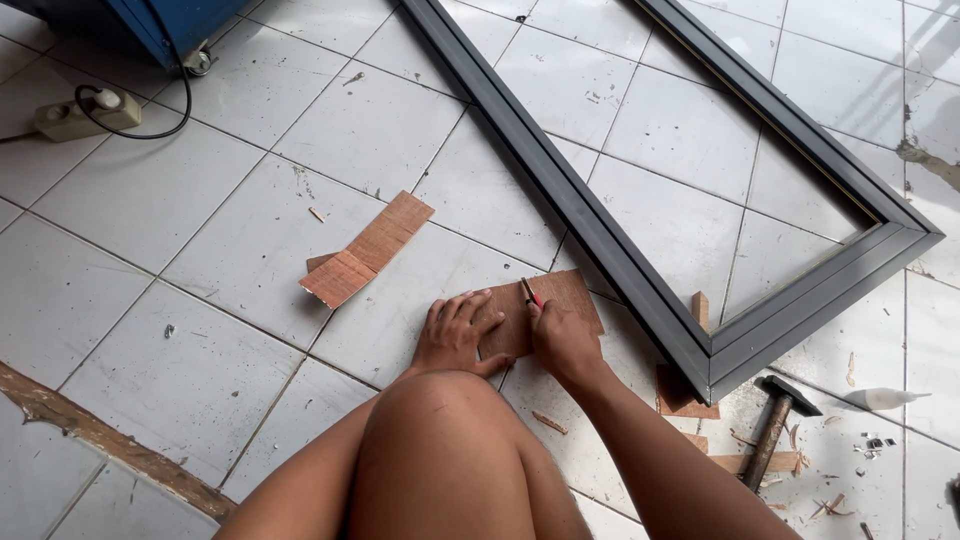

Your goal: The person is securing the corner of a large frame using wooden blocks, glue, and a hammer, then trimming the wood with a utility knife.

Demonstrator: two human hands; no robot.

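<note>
A thin brown plywood piece lies flat on the white tiled floor beside a dark grey metal frame. My left hand presses flat on the piece's left part, fingers spread. My right hand grips a small red-handled cutter, its tip resting on the plywood. My bare knee fills the bottom centre and hides part of both forearms.
A second strip of plywood lies to the upper left. A hammer, wood scraps and a white tube sit at the lower right. A power strip with a black cable and a blue machine are at the top left.
</note>
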